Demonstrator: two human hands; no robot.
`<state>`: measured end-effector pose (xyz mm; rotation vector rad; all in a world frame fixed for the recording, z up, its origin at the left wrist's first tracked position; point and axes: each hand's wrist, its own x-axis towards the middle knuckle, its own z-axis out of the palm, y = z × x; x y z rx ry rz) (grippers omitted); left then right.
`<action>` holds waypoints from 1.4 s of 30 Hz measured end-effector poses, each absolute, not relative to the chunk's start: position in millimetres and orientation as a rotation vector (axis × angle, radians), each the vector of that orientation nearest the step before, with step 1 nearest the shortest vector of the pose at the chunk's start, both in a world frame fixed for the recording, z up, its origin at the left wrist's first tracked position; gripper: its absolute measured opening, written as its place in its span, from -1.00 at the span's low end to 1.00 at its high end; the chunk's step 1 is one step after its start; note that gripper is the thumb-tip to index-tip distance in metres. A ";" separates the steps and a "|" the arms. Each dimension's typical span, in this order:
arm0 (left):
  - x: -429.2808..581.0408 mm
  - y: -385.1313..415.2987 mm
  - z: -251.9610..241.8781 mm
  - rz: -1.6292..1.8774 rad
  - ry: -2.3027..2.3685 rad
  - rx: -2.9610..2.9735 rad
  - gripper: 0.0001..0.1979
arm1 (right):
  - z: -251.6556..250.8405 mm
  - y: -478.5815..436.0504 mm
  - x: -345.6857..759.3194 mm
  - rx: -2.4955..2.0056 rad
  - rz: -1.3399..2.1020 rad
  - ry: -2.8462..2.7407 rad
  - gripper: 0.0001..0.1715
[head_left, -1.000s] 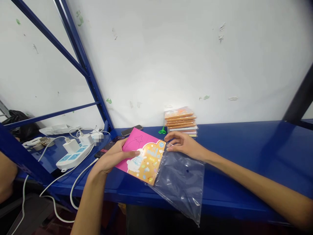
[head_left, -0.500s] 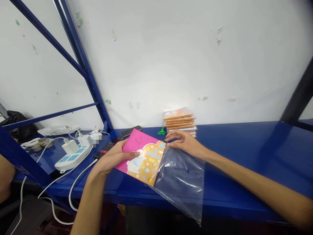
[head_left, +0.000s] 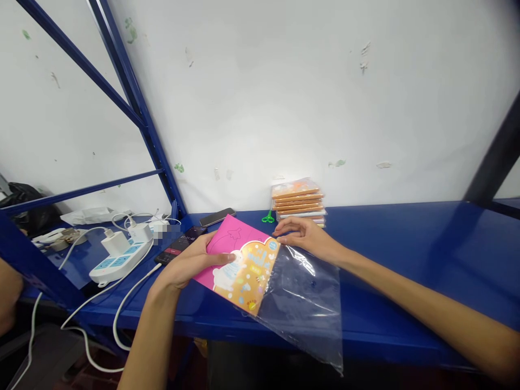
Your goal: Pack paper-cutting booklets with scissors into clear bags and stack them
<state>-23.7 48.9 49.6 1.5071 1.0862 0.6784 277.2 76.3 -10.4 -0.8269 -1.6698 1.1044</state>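
Note:
My left hand (head_left: 199, 257) grips a pink and orange booklet (head_left: 247, 271) by its left part, thumb on top, fingers hidden underneath. The cover shows a white cartoon animal and dots. A clear plastic bag (head_left: 303, 298) extends from the booklet's right end towards the table's front edge; how far the booklet sits inside it I cannot tell. My right hand (head_left: 306, 235) pinches the bag at the booklet's upper right corner, fingers curled. Just behind that hand is a stack of wrapped booklets (head_left: 298, 203), with green-handled scissors (head_left: 267, 217) to its left.
A blue table (head_left: 390, 260) runs along a white wall. On the left are a power strip (head_left: 117, 265) with plugged-in chargers, white cables and two phones, one lit (head_left: 182, 244). A blue metal frame (head_left: 142, 124) rises there. Part of another person's arm (head_left: 8, 295) shows at far left.
The booklet has shifted slightly right and down relative to the table, with the bag and my left hand moving along. My right hand stays almost in place.

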 end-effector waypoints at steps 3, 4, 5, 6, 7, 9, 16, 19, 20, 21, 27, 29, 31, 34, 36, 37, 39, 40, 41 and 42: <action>-21.4 50.0 47.2 0.689 1.050 1.518 -0.37 | -8.6 74.5 276.1 -0.819 1.116 -1.652 -0.61; -20.3 50.1 46.7 0.698 1.044 1.520 -0.37 | -6.8 73.0 276.3 -0.824 1.130 -1.633 -0.59; -19.1 50.0 46.4 0.710 1.040 1.521 -0.38 | -4.6 71.1 276.9 -0.844 1.155 -1.609 -0.56; -17.8 49.7 46.2 0.725 1.037 1.521 -0.38 | -1.9 68.8 277.8 -0.881 1.188 -1.586 -0.52; -16.3 49.3 46.2 0.740 1.030 1.521 -0.39 | 0.9 66.3 279.0 -0.928 1.233 -1.579 -0.50; -13.3 48.0 46.2 0.763 1.008 1.521 -0.40 | 6.3 61.7 281.7 -1.017 1.367 -1.626 -0.47; -4.5 44.6 43.8 0.746 0.973 1.541 -0.46 | 14.0 55.1 285.1 -0.942 1.672 -1.909 -0.56; -2.3 44.0 42.9 0.754 0.967 1.557 -0.48 | 14.7 54.5 284.7 -0.906 1.629 -1.902 -0.60; -1.4 43.6 42.9 0.761 0.963 1.565 -0.47 | 14.6 54.4 284.7 -0.902 1.620 -1.893 -0.62; -0.3 43.1 43.0 0.767 0.959 1.574 -0.47 | 14.2 54.4 284.7 -0.901 1.614 -1.882 -0.63; 6.5 37.4 43.6 0.785 0.910 1.624 -0.44 | 10.3 54.5 285.4 -0.905 1.591 -1.844 -0.66; 7.7 36.0 43.5 0.795 0.904 1.639 -0.42 | 10.6 54.1 285.5 -0.901 1.584 -1.827 -0.67; 8.1 35.4 44.1 0.811 0.923 1.677 -0.43 | 12.8 53.1 285.4 -0.886 1.572 -1.816 -0.67; 7.5 36.3 47.1 0.907 1.019 1.689 -0.43 | 19.3 50.5 284.7 -0.841 1.569 -1.790 -0.69; 6.8 37.8 49.8 1.111 1.087 1.629 -0.41 | 24.0 49.3 284.2 -0.827 1.547 -1.734 -0.68; 6.6 38.6 50.8 1.256 1.101 1.593 -0.39 | 25.9 49.2 284.0 -0.823 1.521 -1.687 -0.67; 8.1 40.1 51.1 1.536 1.091 1.529 -0.33 | 27.9 50.7 284.2 -0.804 1.453 -1.569 -0.64; 10.3 40.4 50.2 1.612 1.072 1.498 -0.28 | 28.0 52.0 284.4 -0.783 1.416 -1.508 -0.63; 13.8 40.2 48.6 1.620 1.043 1.471 -0.21 | 27.4 53.6 284.6 -0.757 1.381 -1.451 -0.62; 18.7 39.7 46.4 1.562 1.003 1.449 -0.15 | 26.2 55.3 284.8 -0.728 1.345 -1.402 -0.61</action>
